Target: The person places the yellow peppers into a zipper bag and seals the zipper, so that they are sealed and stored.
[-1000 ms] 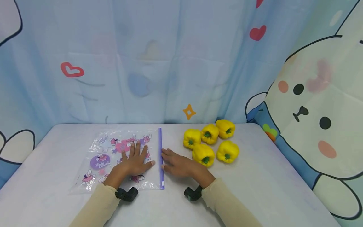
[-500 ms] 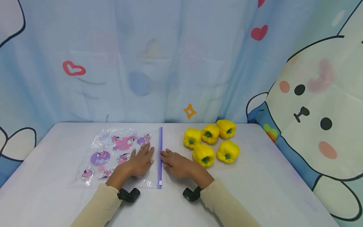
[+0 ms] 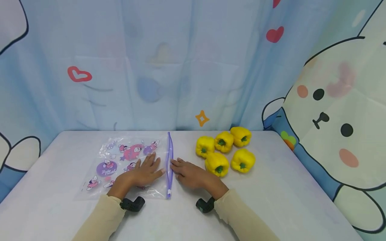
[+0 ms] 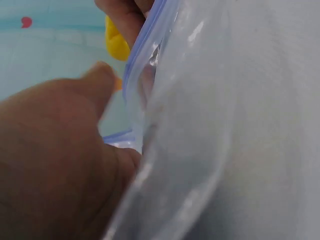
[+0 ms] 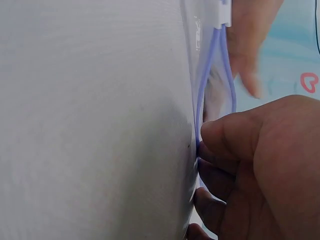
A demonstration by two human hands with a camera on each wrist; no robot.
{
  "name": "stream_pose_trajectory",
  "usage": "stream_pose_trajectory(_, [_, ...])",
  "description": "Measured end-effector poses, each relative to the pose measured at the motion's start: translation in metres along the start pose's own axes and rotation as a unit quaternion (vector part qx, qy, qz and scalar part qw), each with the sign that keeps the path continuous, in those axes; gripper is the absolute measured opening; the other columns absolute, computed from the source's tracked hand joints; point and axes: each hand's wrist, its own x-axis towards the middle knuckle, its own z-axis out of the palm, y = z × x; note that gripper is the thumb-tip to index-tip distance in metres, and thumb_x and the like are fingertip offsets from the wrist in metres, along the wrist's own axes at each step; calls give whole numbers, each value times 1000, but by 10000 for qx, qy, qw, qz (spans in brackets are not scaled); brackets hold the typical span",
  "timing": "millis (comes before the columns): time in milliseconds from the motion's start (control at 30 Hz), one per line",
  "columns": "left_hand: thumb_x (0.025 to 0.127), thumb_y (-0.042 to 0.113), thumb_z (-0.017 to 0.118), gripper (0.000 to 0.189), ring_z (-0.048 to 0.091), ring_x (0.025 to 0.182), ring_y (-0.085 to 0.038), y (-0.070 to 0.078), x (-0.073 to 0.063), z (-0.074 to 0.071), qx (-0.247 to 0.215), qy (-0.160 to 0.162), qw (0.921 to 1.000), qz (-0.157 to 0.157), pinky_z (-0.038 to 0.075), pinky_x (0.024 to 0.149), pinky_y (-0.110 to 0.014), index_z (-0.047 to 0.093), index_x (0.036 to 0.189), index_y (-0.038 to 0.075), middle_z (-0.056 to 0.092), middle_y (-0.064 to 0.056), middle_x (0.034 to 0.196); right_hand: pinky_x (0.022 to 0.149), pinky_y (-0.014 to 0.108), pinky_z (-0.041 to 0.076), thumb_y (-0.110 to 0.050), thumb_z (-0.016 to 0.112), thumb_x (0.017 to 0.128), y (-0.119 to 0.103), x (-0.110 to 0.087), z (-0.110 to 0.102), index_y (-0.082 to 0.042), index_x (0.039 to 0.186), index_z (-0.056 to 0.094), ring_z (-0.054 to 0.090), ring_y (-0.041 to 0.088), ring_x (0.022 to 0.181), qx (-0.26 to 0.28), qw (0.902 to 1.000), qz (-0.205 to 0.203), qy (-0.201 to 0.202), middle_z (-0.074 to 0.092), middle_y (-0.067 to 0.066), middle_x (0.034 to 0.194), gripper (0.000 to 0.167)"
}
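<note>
A clear zip bag [image 3: 104,187] with pink and purple cartoon prints lies on the white table, its purple zip edge [image 3: 169,185] on the right. In the head view my left hand [image 3: 141,174] is on the bag's upper face, fingers extended and thumb pointing toward the zip. My right hand [image 3: 190,174] lies at the zip edge from the other side, its fingertips touching the strip. The two zip strips stand apart between the hands, a gap visible in the right wrist view beside my right thumb [image 5: 220,131]. A white slider [image 5: 223,14] sits near the strips' end.
Several yellow bell peppers [image 3: 217,164] are grouped on the table [image 3: 289,201], just beyond my right hand. A blue curtain [image 3: 144,67] with printed hearts hangs behind the table's back edge, with a large bear print at right.
The zip edge, one closed-looking line before, now shows two separated strips. My left hand slid right, then back slightly left on the bag. My right hand has stayed nearly in place.
</note>
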Motion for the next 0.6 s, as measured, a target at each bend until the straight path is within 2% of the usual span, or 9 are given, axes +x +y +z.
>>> stream_pose_trajectory(133, [94,68,29,92,-8,145,-37,4,2,2,-16,208,9995,-241,-8,110,-61,15,154,0,-4,-21,160,115,42,17,-24,46,102,1,0,-1,-15,151,35,14,20,146,50,10000,1,-1,23,-4,159,51])
stream_pose_trajectory(233, [89,71,36,98,-4,145,-40,9,3,5,152,468,9981,-365,-4,109,-65,20,153,-2,1,-24,159,115,42,17,-23,46,102,1,1,-1,-16,151,34,14,20,146,73,10000,19,-9,23,-4,159,52])
stream_pose_trajectory(333, [89,67,42,97,-2,145,-42,12,5,7,286,592,9968,-458,-2,109,-66,21,152,-4,3,-26,159,115,42,16,-23,47,102,0,1,-2,-15,151,35,14,20,146,81,10000,29,-21,23,-4,159,52])
stream_pose_trajectory(467, [91,53,49,90,-4,144,-42,12,5,7,254,565,9970,-466,-3,108,-67,16,153,-4,0,-26,159,115,42,17,-23,47,101,0,2,-2,-14,151,35,14,21,146,85,10000,17,-25,24,-3,159,52])
stream_pose_trajectory(600, [89,40,54,90,-6,144,-43,10,4,6,65,614,9974,-369,-6,106,-69,7,156,4,-3,-25,159,115,42,17,-22,47,101,0,3,-1,-13,151,35,15,21,146,66,10000,1,-15,24,-2,159,52])
